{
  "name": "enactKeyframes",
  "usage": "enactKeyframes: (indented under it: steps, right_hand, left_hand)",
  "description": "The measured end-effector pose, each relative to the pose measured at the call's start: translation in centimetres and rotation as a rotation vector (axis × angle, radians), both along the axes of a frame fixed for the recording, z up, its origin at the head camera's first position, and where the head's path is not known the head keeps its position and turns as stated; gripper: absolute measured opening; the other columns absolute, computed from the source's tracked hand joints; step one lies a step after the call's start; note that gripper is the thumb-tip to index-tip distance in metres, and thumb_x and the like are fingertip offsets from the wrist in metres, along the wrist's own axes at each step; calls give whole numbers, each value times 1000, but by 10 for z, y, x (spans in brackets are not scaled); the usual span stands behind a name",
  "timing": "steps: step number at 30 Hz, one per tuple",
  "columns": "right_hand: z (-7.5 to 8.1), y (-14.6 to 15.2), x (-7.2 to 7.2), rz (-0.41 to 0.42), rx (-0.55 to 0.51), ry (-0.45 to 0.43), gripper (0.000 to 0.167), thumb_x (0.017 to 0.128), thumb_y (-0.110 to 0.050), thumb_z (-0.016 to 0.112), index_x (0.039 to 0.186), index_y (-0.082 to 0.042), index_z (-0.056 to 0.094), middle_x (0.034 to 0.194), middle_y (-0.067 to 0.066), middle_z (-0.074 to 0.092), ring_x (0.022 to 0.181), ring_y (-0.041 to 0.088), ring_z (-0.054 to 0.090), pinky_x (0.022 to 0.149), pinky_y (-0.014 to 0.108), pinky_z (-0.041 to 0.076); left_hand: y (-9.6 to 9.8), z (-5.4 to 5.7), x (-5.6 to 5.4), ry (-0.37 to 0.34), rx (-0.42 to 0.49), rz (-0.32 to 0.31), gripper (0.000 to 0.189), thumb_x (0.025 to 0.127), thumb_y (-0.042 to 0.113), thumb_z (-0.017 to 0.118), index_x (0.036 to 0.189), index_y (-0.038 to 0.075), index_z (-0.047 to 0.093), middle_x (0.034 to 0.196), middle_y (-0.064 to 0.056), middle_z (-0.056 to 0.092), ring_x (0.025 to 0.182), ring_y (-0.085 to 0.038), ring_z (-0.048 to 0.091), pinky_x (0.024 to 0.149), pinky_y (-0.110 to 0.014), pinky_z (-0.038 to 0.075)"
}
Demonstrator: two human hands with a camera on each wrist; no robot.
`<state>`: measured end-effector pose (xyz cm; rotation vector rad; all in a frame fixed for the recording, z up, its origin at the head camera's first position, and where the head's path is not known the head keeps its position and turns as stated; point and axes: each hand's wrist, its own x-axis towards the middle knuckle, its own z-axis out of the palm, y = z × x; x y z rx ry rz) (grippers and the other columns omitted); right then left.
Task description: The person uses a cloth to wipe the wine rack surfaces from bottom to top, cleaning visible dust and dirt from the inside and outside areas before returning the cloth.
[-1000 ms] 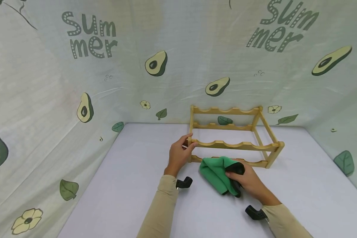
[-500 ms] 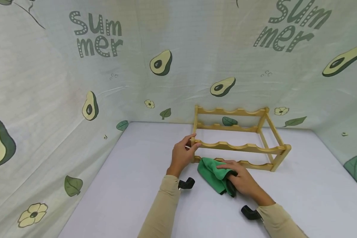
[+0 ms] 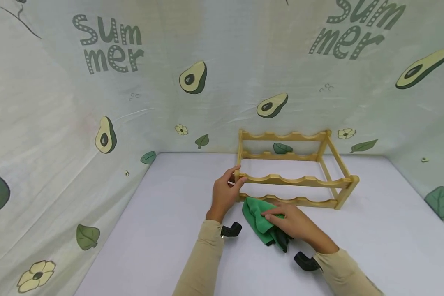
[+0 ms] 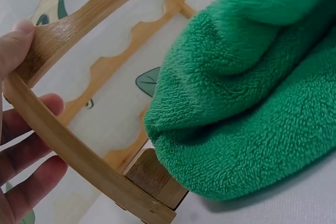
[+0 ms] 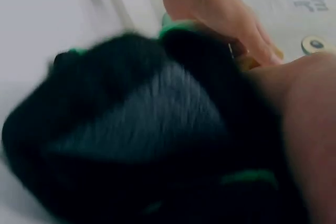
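Observation:
A light wooden rack (image 3: 274,179) with scalloped rails stands on the table. My left hand (image 3: 223,193) grips its front left corner, the thumb on the upper rail and fingers behind the post in the left wrist view. My right hand (image 3: 294,222) holds a bunched green cloth (image 3: 259,216) at the left part of the lower front rail. In the left wrist view the cloth (image 4: 236,103) covers part of the rack's lower corner. Its dark underside (image 5: 142,114) fills much of the blurred right wrist view, and some right fingers are hidden by it.
The white table (image 3: 163,230) carries the rack near its back edge. Behind and at the sides hangs a pale sheet (image 3: 222,49) printed with avocados and leaves. A black wrist mount (image 3: 231,230) sits at the left cuff, another mount (image 3: 306,262) at the right.
My right hand has slid the cloth leftward along the lower front rail, and the fingers now lie more over its top. The left hand keeps its grip on the rack's corner.

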<state>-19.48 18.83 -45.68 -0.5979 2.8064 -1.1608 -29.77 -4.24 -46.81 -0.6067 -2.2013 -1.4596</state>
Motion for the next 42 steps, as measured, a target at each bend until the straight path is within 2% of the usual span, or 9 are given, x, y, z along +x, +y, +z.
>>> enactKeyframes:
  steps: [3,10,15,19,26,32,34,37,42]
  right_hand:
    - [3,-7,0,-38,71,52,20,93,-27,72,112,-24,75,122,3,67,115,28,61,91,53,49]
    - [7,-26,9,-225,266,20,72,80,-34,81,141,-8,52,125,11,63,101,28,62,75,53,51]
    - [8,-36,15,-289,379,30,68,77,-40,81,133,-8,59,106,10,67,86,25,62,63,46,50]
    - [6,-40,14,-312,349,81,69,76,-35,84,134,-10,57,99,9,70,78,24,63,59,44,49]
    - [-4,-40,8,-239,252,375,49,75,-17,85,121,-20,69,115,15,62,76,27,65,57,43,52]
    - [-15,-46,-2,-144,323,630,36,74,-4,76,107,-19,79,105,16,63,87,30,64,68,48,55]
    - [-17,-50,-2,-152,363,624,33,75,-8,73,106,-19,80,106,15,64,94,32,62,76,51,54]
    - [-17,-56,3,-194,390,533,27,81,-22,72,106,-19,80,115,15,64,106,36,59,82,56,49]
    - [-17,-69,8,-311,362,450,30,83,-42,78,103,-20,80,120,17,62,109,38,56,76,58,46]
  left_hand:
    - [-1,2,0,13,11,5,49,91,38,74,134,18,65,86,0,70,75,-10,64,66,-26,55]
    - [0,2,0,9,-9,0,49,92,40,72,135,18,64,86,0,69,73,-9,65,66,-26,55]
    - [-1,1,1,-11,-8,23,49,91,41,73,134,19,65,84,0,70,73,-10,64,66,-27,55]
    - [-1,1,2,-18,-27,28,49,92,45,72,134,21,65,85,0,70,74,-9,64,67,-26,55]
    - [-2,4,2,-7,-39,23,49,91,46,72,133,21,65,84,1,70,71,-9,65,65,-27,55]
    - [-3,2,1,-11,-40,11,51,92,46,71,134,18,65,85,1,71,71,-8,66,66,-27,55]
    - [-3,2,1,-17,-39,11,50,92,47,71,134,20,65,85,1,71,71,-8,66,65,-27,55]
    - [-3,1,1,-25,-36,16,49,92,49,70,133,23,65,85,2,70,70,-7,65,64,-26,55]
    - [-2,0,1,-14,-38,18,47,92,48,69,134,26,65,85,3,70,70,-7,65,65,-26,55]
